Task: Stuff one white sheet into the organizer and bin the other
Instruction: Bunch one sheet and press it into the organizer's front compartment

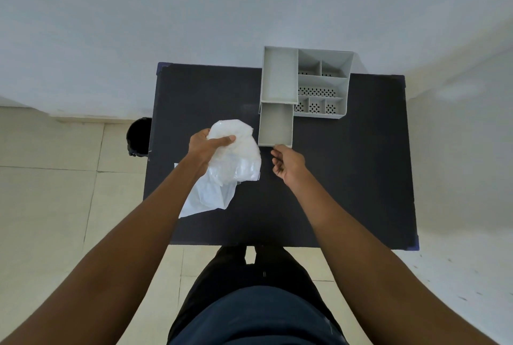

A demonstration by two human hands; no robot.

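My left hand (206, 146) grips a crumpled white sheet (238, 158), held above the black table (347, 178). A second white sheet (206, 200) lies flat on the table beneath it, partly hidden by my left forearm. The grey organizer (305, 81) stands at the table's far edge, and its drawer (276, 125) is pulled out toward me. My right hand (287, 163) sits at the drawer's front edge, fingertips touching the rim, fingers curled with nothing in them. A black bin (138, 136) stands on the floor at the table's left side.
The organizer has several small perforated compartments (317, 92) on its right side and one tall open compartment (280, 75) on the left. A white wall rises behind the table. Beige tiled floor (50, 192) surrounds it. My legs stand at the near edge.
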